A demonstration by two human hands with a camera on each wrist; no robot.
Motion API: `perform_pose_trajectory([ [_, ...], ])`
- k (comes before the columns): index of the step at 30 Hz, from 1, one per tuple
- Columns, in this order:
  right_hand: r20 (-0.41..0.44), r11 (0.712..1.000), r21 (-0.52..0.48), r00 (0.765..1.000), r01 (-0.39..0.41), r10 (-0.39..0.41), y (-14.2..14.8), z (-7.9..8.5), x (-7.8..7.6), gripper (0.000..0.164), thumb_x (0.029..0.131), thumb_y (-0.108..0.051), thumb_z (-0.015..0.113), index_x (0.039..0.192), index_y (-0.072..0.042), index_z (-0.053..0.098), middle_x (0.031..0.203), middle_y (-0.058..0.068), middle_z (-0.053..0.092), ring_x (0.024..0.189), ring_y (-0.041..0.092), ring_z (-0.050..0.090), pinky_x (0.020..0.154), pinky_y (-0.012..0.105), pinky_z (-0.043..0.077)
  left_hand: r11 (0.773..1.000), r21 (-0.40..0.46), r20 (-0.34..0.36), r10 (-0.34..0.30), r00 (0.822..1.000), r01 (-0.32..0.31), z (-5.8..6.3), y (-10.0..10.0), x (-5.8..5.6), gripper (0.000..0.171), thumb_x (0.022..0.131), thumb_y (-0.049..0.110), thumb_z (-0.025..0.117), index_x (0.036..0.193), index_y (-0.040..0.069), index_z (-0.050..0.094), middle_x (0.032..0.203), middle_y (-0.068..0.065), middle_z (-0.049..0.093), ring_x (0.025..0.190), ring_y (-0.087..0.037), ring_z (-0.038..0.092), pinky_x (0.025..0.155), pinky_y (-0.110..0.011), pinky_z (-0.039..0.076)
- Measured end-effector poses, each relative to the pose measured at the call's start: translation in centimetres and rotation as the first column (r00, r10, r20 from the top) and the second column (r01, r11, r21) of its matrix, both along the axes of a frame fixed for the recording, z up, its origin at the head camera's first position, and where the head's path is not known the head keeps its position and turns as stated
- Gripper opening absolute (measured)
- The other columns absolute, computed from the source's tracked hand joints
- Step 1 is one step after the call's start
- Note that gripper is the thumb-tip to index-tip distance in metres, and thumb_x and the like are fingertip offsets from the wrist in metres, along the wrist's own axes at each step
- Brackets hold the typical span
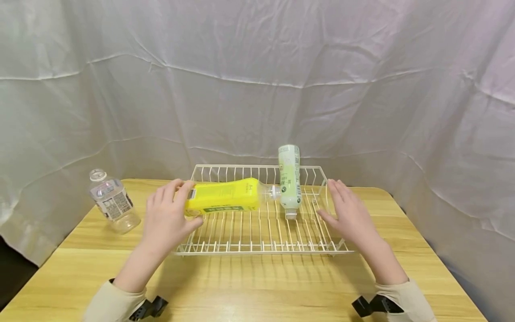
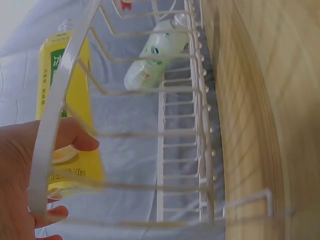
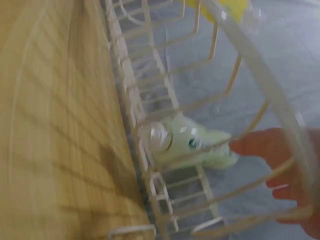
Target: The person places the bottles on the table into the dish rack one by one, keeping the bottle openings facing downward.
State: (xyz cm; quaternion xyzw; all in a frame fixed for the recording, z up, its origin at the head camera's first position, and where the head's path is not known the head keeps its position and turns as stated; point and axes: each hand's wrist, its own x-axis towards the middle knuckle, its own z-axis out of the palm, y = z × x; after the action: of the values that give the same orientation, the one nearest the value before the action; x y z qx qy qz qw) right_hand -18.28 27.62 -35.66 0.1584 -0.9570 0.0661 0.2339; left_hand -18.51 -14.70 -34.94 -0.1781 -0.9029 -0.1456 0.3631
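Though creased, drapes [image 1: 241, 112] behind wooden-looking table [image 1: 257, 281]

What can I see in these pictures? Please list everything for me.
Flat wood-grain table: one, yellow-brown, across the lower view
Wrinkled fabric curtain: at least one, pale grey, behind the table
Long wire rack: one, white, on the table
Yellow angular plastic bottle: one, yellow, sideways above the rack
Pale green rounded plastic bottle: one, pale green, neck down at the rack's right part
Clear labelled plastic bottle: one, transparent, left of the rack
Black wrist devices: two, black, at the wrists
Cream fabric sleeves: two, cream, on the forearms
Left hand: one, bare, gripping the yellow bottle
Right hand: one, bare, at the rack's right end
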Motion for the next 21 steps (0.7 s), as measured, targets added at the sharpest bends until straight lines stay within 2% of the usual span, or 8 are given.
perform_pose_trajectory([
  [2, -0.098, 0.997, -0.010, 0.992, -0.079, 0.078, -0.5, 0.3, 0.3, 0.086, 0.083, -0.038, 0.074, 0.147, 0.004, 0.034, 0.148, 0.025, 0.042, 0.138, 0.043, 0.038, 0.111, 0.059, 0.035, 1.000, -0.011, -0.002, -0.005, 1.000, 0.005, 0.0, 0.6, -0.2, 0.075, 0.060, 0.027, 0.080, 0.129, 0.014, 0.052, 0.122, -0.016, 0.055, 0.108, -0.039, 0.052, 0.091, -0.059, 0.042],
  [4, -0.195, 0.986, -0.010, 0.967, -0.166, 0.161, -1.2, 0.7, 0.6, 0.087, 0.081, -0.044, 0.074, 0.146, 0.002, 0.038, 0.146, 0.022, 0.046, 0.136, 0.041, 0.042, 0.109, 0.057, 0.037, 1.000, -0.018, -0.004, -0.013, 1.000, 0.013, -0.1, 1.2, -0.3, 0.076, 0.060, 0.028, 0.081, 0.129, 0.014, 0.052, 0.122, -0.015, 0.055, 0.107, -0.039, 0.053, 0.092, -0.059, 0.042],
  [8, -0.356, 0.945, 0.001, 0.883, -0.326, 0.305, -2.9, 1.0, 1.5, 0.082, 0.087, -0.054, 0.064, 0.142, 0.003, 0.044, 0.142, 0.020, 0.051, 0.134, 0.039, 0.046, 0.114, 0.047, 0.036, 0.999, -0.024, -0.005, -0.041, 0.999, 0.041, -0.3, 2.1, -0.1, 0.078, 0.059, 0.030, 0.083, 0.129, 0.015, 0.052, 0.123, -0.014, 0.055, 0.108, -0.039, 0.053, 0.093, -0.059, 0.042],
  [12, -0.437, 0.903, 0.024, 0.808, -0.428, 0.395, -4.7, 1.1, 2.3, 0.077, 0.092, -0.055, 0.056, 0.138, 0.006, 0.048, 0.138, 0.022, 0.054, 0.129, 0.040, 0.049, 0.120, 0.037, 0.028, 0.996, -0.050, -0.023, -0.078, 0.997, 0.076, -0.6, 3.0, 0.3, 0.080, 0.059, 0.031, 0.086, 0.130, 0.016, 0.053, 0.124, -0.013, 0.054, 0.108, -0.038, 0.054, 0.093, -0.056, 0.042],
  [14, -0.461, 0.889, 0.046, 0.780, -0.455, 0.423, -5.5, 1.1, 2.8, 0.073, 0.093, -0.053, 0.055, 0.136, 0.006, 0.051, 0.135, 0.022, 0.056, 0.127, 0.040, 0.052, 0.121, 0.034, 0.027, 0.994, -0.065, -0.035, -0.095, 0.995, 0.092, -0.7, 3.5, 0.4, 0.079, 0.060, 0.032, 0.086, 0.130, 0.015, 0.053, 0.125, -0.013, 0.055, 0.109, -0.038, 0.054, 0.094, -0.055, 0.042],
  [17, -0.470, 0.877, 0.072, 0.759, -0.475, 0.450, -6.3, 1.1, 3.3, 0.068, 0.094, -0.051, 0.055, 0.134, 0.005, 0.054, 0.132, 0.020, 0.059, 0.124, 0.039, 0.054, 0.121, 0.033, 0.026, 0.990, -0.084, -0.054, -0.115, 0.992, 0.111, -0.9, 4.0, 0.8, 0.078, 0.060, 0.032, 0.085, 0.130, 0.015, 0.053, 0.126, -0.013, 0.055, 0.110, -0.037, 0.054, 0.094, -0.053, 0.042],
  [21, -0.458, 0.868, 0.087, 0.754, -0.488, 0.470, -6.9, 0.9, 3.8, 0.066, 0.089, -0.045, 0.065, 0.132, 0.004, 0.055, 0.130, 0.018, 0.061, 0.121, 0.037, 0.056, 0.121, 0.032, 0.025, 0.984, -0.103, -0.065, -0.151, 0.986, 0.144, -0.8, 4.5, 1.3, 0.076, 0.061, 0.032, 0.083, 0.129, 0.015, 0.053, 0.125, -0.012, 0.055, 0.109, -0.036, 0.053, 0.093, -0.052, 0.042],
])
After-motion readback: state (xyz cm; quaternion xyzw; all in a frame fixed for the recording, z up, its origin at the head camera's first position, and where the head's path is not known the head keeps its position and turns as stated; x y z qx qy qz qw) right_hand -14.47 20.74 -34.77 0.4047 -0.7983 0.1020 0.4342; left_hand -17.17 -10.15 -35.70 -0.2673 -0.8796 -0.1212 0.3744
